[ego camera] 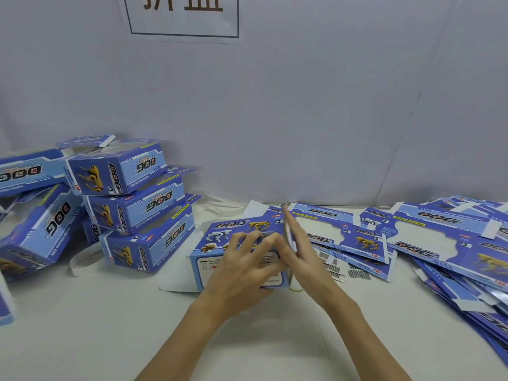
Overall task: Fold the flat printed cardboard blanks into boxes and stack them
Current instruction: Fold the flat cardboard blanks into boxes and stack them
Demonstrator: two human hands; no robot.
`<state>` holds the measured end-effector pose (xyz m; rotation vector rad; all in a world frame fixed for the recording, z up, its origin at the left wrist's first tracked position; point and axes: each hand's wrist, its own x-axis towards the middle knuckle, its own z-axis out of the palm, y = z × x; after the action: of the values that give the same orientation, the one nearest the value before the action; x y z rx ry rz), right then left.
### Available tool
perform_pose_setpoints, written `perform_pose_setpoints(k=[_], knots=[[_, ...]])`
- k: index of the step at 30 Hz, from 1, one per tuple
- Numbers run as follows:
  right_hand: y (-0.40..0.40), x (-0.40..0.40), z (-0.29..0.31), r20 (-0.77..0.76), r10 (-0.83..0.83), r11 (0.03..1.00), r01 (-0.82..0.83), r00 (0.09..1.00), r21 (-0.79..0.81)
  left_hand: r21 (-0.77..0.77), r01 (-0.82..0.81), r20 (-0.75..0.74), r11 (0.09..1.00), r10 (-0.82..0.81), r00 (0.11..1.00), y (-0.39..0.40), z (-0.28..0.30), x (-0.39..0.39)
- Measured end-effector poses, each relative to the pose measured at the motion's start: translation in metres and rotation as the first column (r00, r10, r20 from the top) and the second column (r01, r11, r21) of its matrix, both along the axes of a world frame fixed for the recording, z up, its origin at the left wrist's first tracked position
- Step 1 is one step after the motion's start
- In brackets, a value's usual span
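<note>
A blue printed box [217, 243] with robot-dog pictures stands in the middle of the table, half folded. My left hand [244, 268] lies over its top and near face, fingers curled round the upper edge. My right hand [299, 248] is held flat with straight fingers against the box's right end flap [287, 229]. A stack of folded boxes [137, 204] rises at the left. Flat blanks [428, 243] lie spread at the right.
More folded boxes [35, 215] lie tumbled at the far left. A grey-white sheet [302, 119] hangs as a wall behind the table, with a paper sign [181, 17] at the top. The white table [110, 325] stretches towards me.
</note>
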<state>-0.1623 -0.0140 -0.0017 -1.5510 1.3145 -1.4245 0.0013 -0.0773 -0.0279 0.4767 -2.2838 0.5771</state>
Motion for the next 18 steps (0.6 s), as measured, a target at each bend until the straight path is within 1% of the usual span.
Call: perform_pose_setpoints(k=[2, 5, 7, 8, 11, 15, 18], knots=[[-0.003, 0.009, 0.002, 0.046, 0.005, 1.000, -0.006, 0.999, 0.014, 0.022, -0.014, -0.028, 1.000, 0.014, 1.000, 0.002, 0.000, -0.001], [-0.006, 0.012, 0.012, 0.277, -0.032, 0.994, 0.001, 0.960, 0.110, 0.077, 0.014, -0.096, 0.997, -0.007, 0.995, 0.003, 0.005, 0.000], [-0.006, 0.007, 0.014, 0.425, -0.058, 0.993, 0.007, 0.903, 0.121, 0.073, 0.042, -0.112, 0.996, -0.034, 0.993, 0.004, 0.007, 0.000], [-0.005, 0.004, 0.013, 0.465, -0.083, 0.992, 0.028, 0.882, 0.125, 0.057, 0.043, -0.101, 0.997, -0.037, 0.994, 0.005, 0.008, 0.000], [-0.006, 0.000, 0.010, 0.508, -0.188, 0.980, 0.123, 0.840, 0.158, 0.011, 0.038, -0.058, 0.999, -0.038, 0.998, 0.008, 0.006, -0.003], [-0.011, -0.009, 0.003, 0.598, -0.232, 0.969, 0.127, 0.767, 0.213, -0.051, 0.020, -0.054, 0.998, -0.022, 0.998, 0.008, 0.004, -0.004], [-0.015, -0.011, 0.002, 0.594, -0.243, 0.964, 0.121, 0.767, 0.238, -0.109, 0.002, -0.031, 0.994, -0.006, 1.000, 0.008, 0.002, -0.005]])
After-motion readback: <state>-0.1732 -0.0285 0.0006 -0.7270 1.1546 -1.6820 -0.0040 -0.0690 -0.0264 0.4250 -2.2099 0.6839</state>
